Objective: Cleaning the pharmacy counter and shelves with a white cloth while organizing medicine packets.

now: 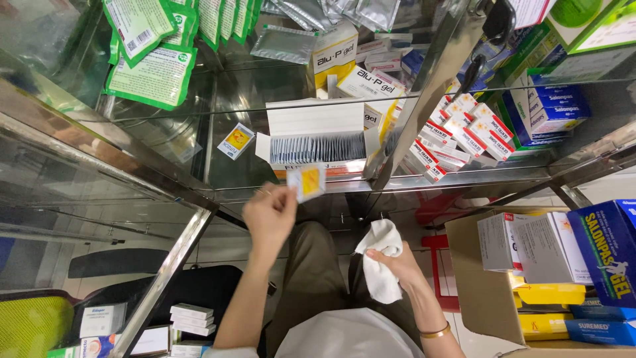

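Nearest in, the right hand has its grip clamped on a white cloth, fingers bunched round the middle of it while the loose ends spill out above and below the fist; it looks soft and limp, so it should take a hold anywhere and will just fold. A gold bangle sits on that wrist, and off to the right of this grip stands an open cardboard box packed with blue, yellow and white cartons. Up and to the left, the left hand is raised with its grip pinched shut on a small flat sachet, white with a yellow-orange panel, caught at its left edge between thumb and fingertips so the rest sticks out free. It reads as very light and thin, probably a little slick, so an edge pinch like this one suits it. Just beyond that grip, on the glass shelf, an open white carton shows a tight row of sachets standing on edge. To its left lies a single loose sachet. Farther out, green-and-white packets lie above left and a stack of red-and-white boxes sits to the right.
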